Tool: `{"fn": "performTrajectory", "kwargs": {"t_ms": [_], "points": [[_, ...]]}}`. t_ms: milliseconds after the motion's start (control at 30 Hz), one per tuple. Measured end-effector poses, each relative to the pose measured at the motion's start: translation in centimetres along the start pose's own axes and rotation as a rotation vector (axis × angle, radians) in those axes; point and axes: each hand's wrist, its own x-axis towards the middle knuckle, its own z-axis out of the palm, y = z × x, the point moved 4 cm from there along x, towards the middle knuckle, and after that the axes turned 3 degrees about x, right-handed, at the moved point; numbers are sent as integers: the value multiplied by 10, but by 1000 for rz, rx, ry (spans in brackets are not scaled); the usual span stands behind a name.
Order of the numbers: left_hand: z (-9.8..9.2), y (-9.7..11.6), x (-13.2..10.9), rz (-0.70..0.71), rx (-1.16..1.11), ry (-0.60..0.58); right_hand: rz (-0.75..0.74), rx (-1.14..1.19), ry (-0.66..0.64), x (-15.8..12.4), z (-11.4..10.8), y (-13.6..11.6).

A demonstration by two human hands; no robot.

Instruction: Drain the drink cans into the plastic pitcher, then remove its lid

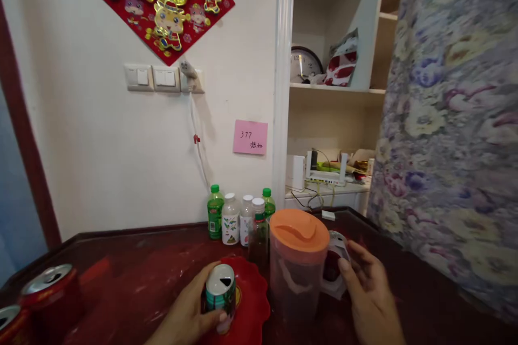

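The left hand (190, 312) is grasping a cylindrical metal beverage can (220, 294), teal and white, with its pull-tab opening punched through the top. The can is standing upright on a glossy red plastic plate (254, 307) with a scalloped rim, near the front of the dark red desk (141, 275). Just beside the plate, the right hand (368, 291) is curling its fingers around the handle (339, 250) of a clear plastic pitcher (297, 280), which is wearing a round orange lid (299, 230). Behind both, five small capped bottles (238, 221) are standing in a row against the wall. Two red cans (50, 291) are sitting at the desk's left edge.
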Motion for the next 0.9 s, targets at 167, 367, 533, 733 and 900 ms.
{"fn": "performTrajectory", "kwargs": {"t_ms": [167, 367, 533, 733, 900], "points": [[3, 4, -1, 11, 11, -12, 210, 112, -63, -3, 4, 44], [3, -1, -4, 18, -24, 55, 328, 273, 31, -6, 22, 36], [11, -14, -4, 42, -85, 51, 333, 308, 45, 0, 38, 2], [12, -14, -5, 12, -89, 76, 301, 276, -13, 12, 54, -40], [13, -5, -9, -18, -117, 34, 227, 262, -117, 32, 64, -68]]}}
